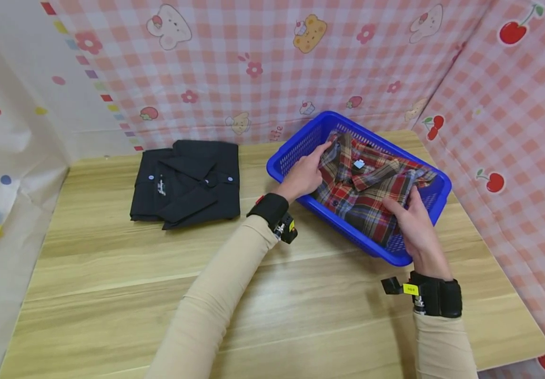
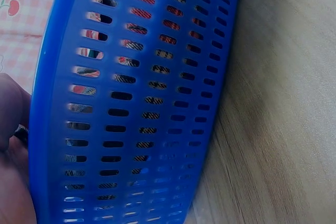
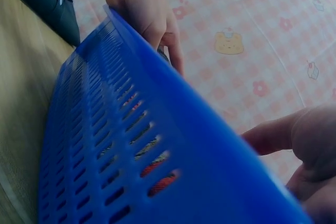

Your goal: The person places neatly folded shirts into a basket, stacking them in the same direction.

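Observation:
A folded plaid shirt [image 1: 372, 202], red, brown and grey with a pale neck label, lies in a blue plastic basket [image 1: 339, 223] with slotted walls. My left hand [image 1: 303, 173] reaches over the near left rim and grips the shirt's left edge, index finger stretched along it. At the shirt's right edge, my right hand [image 1: 416, 226] holds the cloth, thumb on top and the other fingers mostly hidden. In the left wrist view the basket wall [image 2: 121, 103] hides most of the shirt. The right wrist view shows the right thumb [image 3: 270, 136] above the rim.
A folded black shirt [image 1: 192, 184] with light buttons lies on the wooden table [image 1: 111, 295], left of the basket. Pink checked cloth [image 1: 253, 68] hangs behind the table and along its right side, close to the basket.

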A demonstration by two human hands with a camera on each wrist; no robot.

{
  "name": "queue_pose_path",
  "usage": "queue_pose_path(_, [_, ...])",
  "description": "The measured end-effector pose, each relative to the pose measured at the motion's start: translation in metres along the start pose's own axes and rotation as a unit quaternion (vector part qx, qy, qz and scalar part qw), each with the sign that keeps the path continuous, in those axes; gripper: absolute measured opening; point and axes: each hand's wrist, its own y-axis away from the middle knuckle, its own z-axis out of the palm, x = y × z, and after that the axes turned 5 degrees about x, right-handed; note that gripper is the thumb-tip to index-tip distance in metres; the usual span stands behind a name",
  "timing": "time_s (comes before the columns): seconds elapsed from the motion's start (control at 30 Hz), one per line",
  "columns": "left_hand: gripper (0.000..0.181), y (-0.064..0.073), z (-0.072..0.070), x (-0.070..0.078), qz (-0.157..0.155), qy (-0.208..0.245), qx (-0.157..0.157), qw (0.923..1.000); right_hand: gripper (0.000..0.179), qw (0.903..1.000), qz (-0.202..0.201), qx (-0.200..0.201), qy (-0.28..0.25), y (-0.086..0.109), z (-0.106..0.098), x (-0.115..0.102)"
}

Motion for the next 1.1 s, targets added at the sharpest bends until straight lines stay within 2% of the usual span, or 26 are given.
queue_pose_path(0.27, [0.073, -0.0024, -0.0012, 0.0031, -0.027, -0.032, -0.007, 0.9991, 0.078, 0.9999, 0.007, 0.001, 0.010, 0.0021, 0.0012, -0.0021])
queue_pose_path(0.47, [0.073, -0.0038, -0.0010, 0.0030, -0.046, -0.040, -0.017, 0.9980, 0.080, 0.9993, 0.007, -0.005, 0.035, -0.0011, 0.0030, -0.0028])
queue_pose_path(0.8, [0.073, -0.0040, 0.0008, 0.0025, -0.038, -0.098, -0.019, 0.9943, 0.095, 0.9992, 0.033, 0.014, 0.017, -0.0011, 0.0060, -0.0054])
queue_pose_path(1.1, [0.074, -0.0037, 0.0046, 0.0036, -0.042, -0.138, -0.021, 0.9894, 0.094, 0.9995, 0.028, -0.009, 0.011, -0.0021, 0.0044, -0.0041])
